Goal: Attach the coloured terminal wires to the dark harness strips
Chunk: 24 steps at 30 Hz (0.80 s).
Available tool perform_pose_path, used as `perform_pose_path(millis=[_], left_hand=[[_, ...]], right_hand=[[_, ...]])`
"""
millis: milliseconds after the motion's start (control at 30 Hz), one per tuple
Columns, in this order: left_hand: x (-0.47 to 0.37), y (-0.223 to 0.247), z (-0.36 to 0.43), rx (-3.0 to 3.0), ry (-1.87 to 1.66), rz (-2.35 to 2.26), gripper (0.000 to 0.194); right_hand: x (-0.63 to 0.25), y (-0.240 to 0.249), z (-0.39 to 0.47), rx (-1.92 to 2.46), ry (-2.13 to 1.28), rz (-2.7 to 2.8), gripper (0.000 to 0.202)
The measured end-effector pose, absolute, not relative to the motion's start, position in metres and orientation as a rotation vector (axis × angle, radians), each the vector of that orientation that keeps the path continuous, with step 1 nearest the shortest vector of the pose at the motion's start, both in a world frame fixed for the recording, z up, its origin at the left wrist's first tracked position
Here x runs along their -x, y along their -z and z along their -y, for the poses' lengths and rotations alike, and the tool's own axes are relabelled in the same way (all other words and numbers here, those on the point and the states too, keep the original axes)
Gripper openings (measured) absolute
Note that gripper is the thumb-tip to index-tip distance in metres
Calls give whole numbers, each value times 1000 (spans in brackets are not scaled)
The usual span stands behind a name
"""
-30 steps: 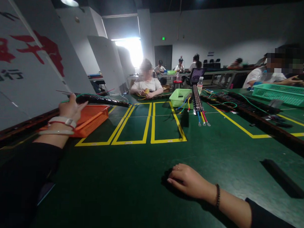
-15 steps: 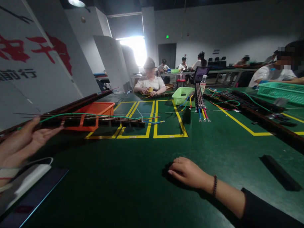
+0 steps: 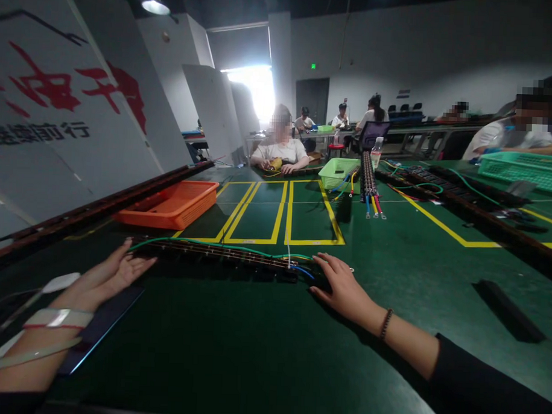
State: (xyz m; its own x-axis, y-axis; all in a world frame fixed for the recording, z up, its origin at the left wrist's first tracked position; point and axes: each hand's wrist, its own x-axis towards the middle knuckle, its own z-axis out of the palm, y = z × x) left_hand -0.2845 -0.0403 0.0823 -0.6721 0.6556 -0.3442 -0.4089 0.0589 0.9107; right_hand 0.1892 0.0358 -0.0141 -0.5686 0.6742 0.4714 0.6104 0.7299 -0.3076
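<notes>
A long dark slotted strip (image 3: pixel 229 257) with copper-coloured lines runs crosswise in front of me, a green wire (image 3: pixel 202 243) along its top. At its left end is my left hand (image 3: pixel 113 274), palm up, the strip's end between its thumb and fingers. My right hand (image 3: pixel 345 288) reaches over the wire ends at the other end of the strip, palm down with fingers apart. A blue wire (image 3: pixel 304 272) and a white tie (image 3: pixel 288 247) show just left of its fingers. What lies under those fingers is partly hidden.
Beyond the strip are an orange tray (image 3: pixel 180 206) and yellow tape outlines (image 3: pixel 257 240). A green basket (image 3: pixel 336 173) stands near a strip with coloured wires (image 3: pixel 370 180). A dark bar (image 3: pixel 508 309) lies right, a tablet (image 3: pixel 104 328) left. A co-worker (image 3: pixel 280 150) sits opposite.
The strip has come lower, nearer to me and to the right, with my left hand at its end. My right hand has gone forward to the wire ends, its fingers now spread.
</notes>
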Motion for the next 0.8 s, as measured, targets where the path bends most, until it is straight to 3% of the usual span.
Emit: perform_pose_path(millis=[233,433,600,800], left_hand=[[275,-72,33,-104,-1576,-1409,46],[259,-86,41,-89,-1704,-1462,40],[234,-86,58,-292,-1802,-1559,22],[193,-56,67,-937,-1638,-1731,33]], right_hand=[[-188,16,-39,946,-202,2412,46],[-190,11,-38,917,-181,2454,31],[-189,8,-34,912,-150,2487,33],[-189,7,-33,924,-202,2487,45]])
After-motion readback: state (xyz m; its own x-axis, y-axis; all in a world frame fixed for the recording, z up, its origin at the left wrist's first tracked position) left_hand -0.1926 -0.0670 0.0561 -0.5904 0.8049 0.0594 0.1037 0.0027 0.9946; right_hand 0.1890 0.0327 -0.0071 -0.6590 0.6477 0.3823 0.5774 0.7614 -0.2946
